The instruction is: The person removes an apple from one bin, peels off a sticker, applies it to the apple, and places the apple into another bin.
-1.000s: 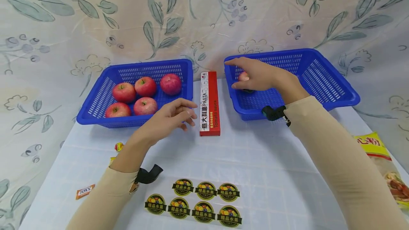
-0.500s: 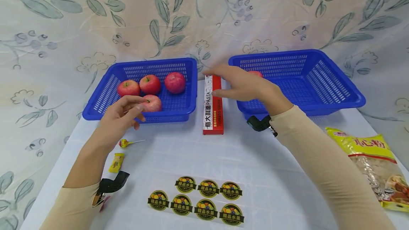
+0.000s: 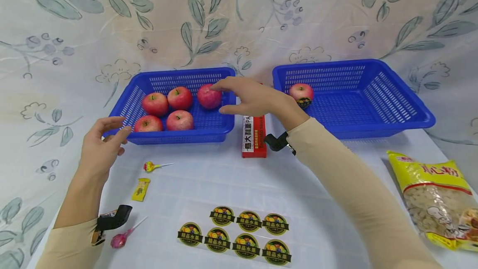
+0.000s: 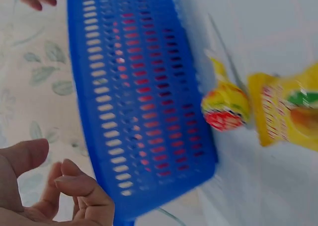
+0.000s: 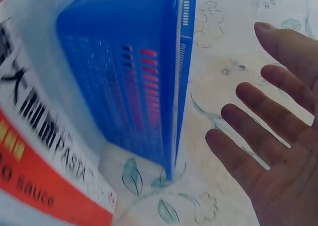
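Several red apples point(image 3: 180, 98) lie in the left blue basket point(image 3: 179, 137). My right hand point(image 3: 257, 98) reaches over that basket's right rim, fingers extended, with its fingertips at the rightmost apple point(image 3: 209, 96) in the head view; it holds nothing. Beneath it, a red and white pasta box point(image 3: 254, 140) is partly covered. My left hand point(image 3: 102, 142) hovers at the left basket's front left corner, fingers loosely bent and holding nothing. In the right blue basket point(image 3: 373, 131) sits one apple point(image 3: 301, 91) with a round black and gold sticker point(image 3: 304, 102) on it.
A sheet of round stickers point(image 3: 246, 246) lies at the front of the table. Left of it are a yellow lollipop point(image 3: 148, 166), a yellow wrapped candy point(image 3: 140, 189) and a pink lollipop point(image 3: 119, 240). A yellow food bag point(image 3: 435, 198) lies at the right.
My right hand has moved left from the right basket, across the pasta box, to the left basket. My left hand has moved left, uncovering the sweets. The stickered apple is now in full view.
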`<state>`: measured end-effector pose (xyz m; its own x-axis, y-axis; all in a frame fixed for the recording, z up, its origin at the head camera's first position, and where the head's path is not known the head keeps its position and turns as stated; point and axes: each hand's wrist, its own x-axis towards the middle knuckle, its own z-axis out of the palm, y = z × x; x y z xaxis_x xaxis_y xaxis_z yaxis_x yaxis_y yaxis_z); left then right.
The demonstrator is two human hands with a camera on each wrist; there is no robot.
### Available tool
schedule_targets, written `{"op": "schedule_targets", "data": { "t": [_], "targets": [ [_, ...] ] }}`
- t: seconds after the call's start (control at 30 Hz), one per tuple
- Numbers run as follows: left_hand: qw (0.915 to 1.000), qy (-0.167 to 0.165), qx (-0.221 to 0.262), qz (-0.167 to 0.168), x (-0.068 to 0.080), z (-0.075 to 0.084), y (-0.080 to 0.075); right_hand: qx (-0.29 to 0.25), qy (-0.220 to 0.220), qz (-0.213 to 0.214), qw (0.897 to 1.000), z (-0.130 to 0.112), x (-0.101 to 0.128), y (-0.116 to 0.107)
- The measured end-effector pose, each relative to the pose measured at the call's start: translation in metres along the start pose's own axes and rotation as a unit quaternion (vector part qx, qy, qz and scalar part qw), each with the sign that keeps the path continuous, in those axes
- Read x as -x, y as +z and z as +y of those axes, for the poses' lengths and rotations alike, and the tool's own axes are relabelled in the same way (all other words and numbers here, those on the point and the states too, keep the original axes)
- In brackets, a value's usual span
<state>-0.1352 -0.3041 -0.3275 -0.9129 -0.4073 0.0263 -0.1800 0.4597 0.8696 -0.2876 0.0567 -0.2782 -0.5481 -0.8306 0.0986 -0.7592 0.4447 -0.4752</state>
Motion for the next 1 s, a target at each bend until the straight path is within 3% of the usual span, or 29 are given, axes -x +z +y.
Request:
{"op": "schedule_targets", "data": {
  "t": [0.3, 0.67, 1.0],
  "targets": [
    [0.9966, -0.077, 0.009, 0.026, -0.009, -0.013, -0.004, -0.03, -0.005, -0.016, 0.999, -0.004, -0.043, 0.015],
    [0.9933, -0.108, 0.038, 0.018, -0.016, -0.023, -0.011, -0.063, -0.003, -0.046, 0.997, -0.013, -0.081, 0.028],
    [0.9946, -0.093, 0.045, 0.001, -0.02, -0.038, -0.015, -0.099, 0.022, -0.089, 0.991, -0.016, -0.1, 0.043]
  ]
}}
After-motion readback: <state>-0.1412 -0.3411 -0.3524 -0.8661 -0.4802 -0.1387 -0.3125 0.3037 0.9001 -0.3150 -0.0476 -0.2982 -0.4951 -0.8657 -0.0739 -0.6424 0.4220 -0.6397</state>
